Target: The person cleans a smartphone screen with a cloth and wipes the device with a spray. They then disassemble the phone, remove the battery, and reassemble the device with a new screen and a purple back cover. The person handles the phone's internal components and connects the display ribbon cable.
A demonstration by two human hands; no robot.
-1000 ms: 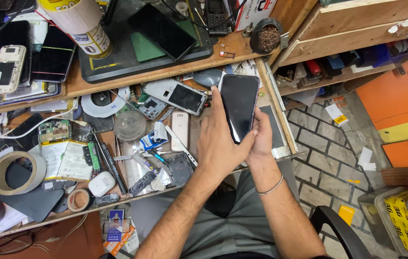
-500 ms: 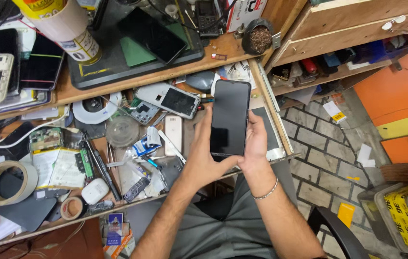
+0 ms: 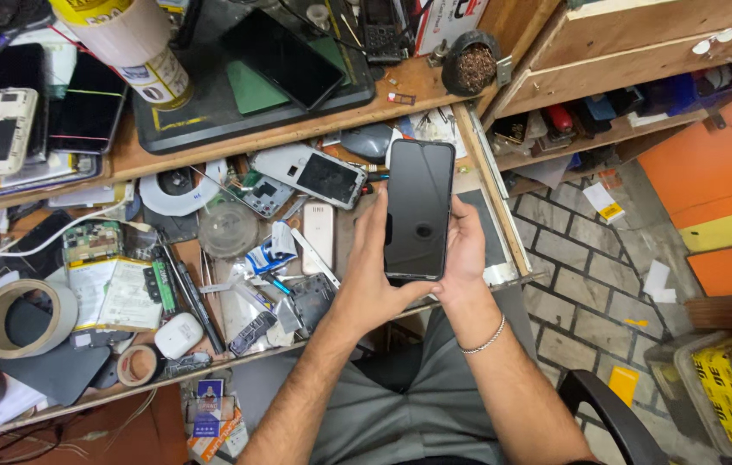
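Cluttered workbench (image 3: 435,86); left hand (image 3: 374,275), right hand (image 3: 466,250) grip black phone (image 3: 418,209) over its front edge.

I hold a slim black smartphone (image 3: 418,209) upright in my two hands, its dark, unlit glass screen facing up and showing faint reflections. It sits just right of the broken white phone (image 3: 309,175) lying on the cluttered workbench, raised above the bench's right edge.
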